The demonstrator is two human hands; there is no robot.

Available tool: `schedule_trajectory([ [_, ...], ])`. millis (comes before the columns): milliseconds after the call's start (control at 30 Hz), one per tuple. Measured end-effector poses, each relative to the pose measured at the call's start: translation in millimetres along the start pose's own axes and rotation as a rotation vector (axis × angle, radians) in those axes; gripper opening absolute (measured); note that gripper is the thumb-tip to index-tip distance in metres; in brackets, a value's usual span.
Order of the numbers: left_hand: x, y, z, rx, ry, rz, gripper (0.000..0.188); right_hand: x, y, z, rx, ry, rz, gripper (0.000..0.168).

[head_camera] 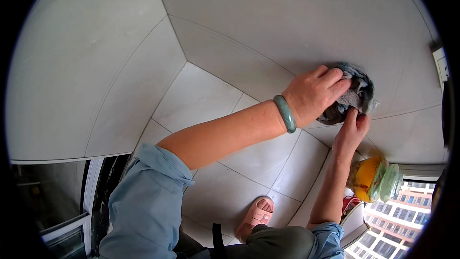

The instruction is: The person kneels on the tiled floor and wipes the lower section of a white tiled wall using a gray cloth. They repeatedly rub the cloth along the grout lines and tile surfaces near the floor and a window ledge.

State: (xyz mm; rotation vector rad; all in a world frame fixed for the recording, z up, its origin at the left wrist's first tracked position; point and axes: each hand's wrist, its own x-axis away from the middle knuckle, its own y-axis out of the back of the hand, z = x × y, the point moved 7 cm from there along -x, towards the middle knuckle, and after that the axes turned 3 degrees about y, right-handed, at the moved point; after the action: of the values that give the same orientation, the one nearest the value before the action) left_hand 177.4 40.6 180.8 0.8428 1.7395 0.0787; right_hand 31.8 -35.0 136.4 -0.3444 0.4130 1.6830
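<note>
A crumpled dark grey cloth (354, 91) is bunched up in front of the tiled wall (273, 18), at the right of the view. My left hand (316, 91), with a green bangle (285, 114) at its wrist, grips the cloth's left side with bent fingers. From below, my right hand (352, 129) pinches the lower edge of the same cloth between thumb and fingers. Whether the cloth touches the wall is hard to tell; its back side is hidden.
A glass jar (373, 180) with orange contents stands to the right of my right forearm, near a window (395, 212) facing a building. A wall socket (440, 64) is at the far right. My foot in a pink slipper (257, 216) rests on the tiled floor (248, 162). A framed glass panel (54, 190) lies lower left.
</note>
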Motion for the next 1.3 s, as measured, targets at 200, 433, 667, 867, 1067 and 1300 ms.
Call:
schedule_trajectory([
  [200, 46, 65, 96, -0.004, 0.266, -0.054, 0.041, 17, -129, 16, 0.178, 0.078, 0.347, 0.023],
  [433, 56, 135, 170, 0.023, 0.501, -0.240, 0.035, 9, -242, 58, 0.433, 0.301, 0.601, 0.027],
  [667, 35, 174, 194, 0.013, 0.522, -0.529, 0.036, -5, -302, 117, 0.360, 0.665, 0.467, 0.017],
  [867, 108, 149, 240, -0.032, 0.706, -0.504, 0.035, 30, -325, 35, 0.459, 0.562, 0.569, 0.014],
  [1067, 123, 138, 253, 0.007, 0.947, -0.333, 0.034, 30, -337, 14, 0.538, 0.505, 0.616, 0.022],
  [1300, 45, 190, 215, 0.206, 0.713, -0.667, 0.034, 6, -339, 136, 0.581, 0.844, 0.440, 0.032],
])
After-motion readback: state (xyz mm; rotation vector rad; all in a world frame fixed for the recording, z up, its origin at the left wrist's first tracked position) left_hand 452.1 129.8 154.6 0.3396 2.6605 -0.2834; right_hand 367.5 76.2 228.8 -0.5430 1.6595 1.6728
